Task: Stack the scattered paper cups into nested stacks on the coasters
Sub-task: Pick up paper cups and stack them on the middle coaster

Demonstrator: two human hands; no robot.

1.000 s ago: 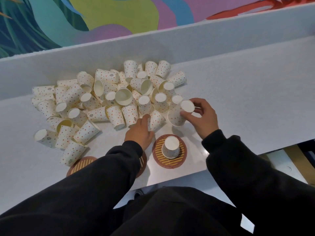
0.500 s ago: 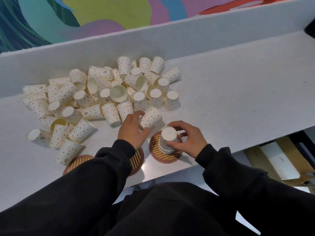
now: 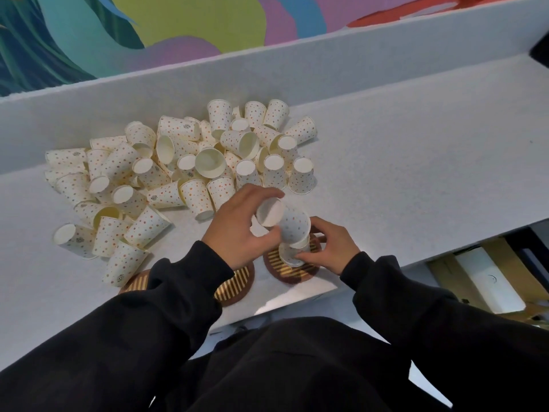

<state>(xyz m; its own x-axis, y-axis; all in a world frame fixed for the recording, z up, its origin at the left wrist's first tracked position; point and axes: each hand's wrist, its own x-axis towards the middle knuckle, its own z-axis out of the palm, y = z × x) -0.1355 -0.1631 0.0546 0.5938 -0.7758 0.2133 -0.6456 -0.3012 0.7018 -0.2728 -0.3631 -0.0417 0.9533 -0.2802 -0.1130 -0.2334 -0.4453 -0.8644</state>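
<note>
Over the stack [image 3: 289,254], left hand [image 3: 234,233] now clamped on a tilted cup [image 3: 294,226]; right hand [image 3: 335,248] still round stack.

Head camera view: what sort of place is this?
Probably an office or studio workspace: a long white counter runs below a colourful wall mural, and cardboard boxes sit below the counter's edge.

A heap of dotted paper cups [image 3: 184,173] is spread across the far left of the white worktop [image 3: 416,162]. Three round slatted wooden coasters are ranged along the near edge: a left coaster [image 3: 133,285], a middle coaster [image 3: 237,285] and a right coaster [image 3: 292,276]. On the right coaster a short nested cup stack [image 3: 292,255] is set, flanked by the left grip [image 3: 237,233] and the right grip [image 3: 335,251]. A tilted paper cup [image 3: 286,223] is held over its top.
</note>
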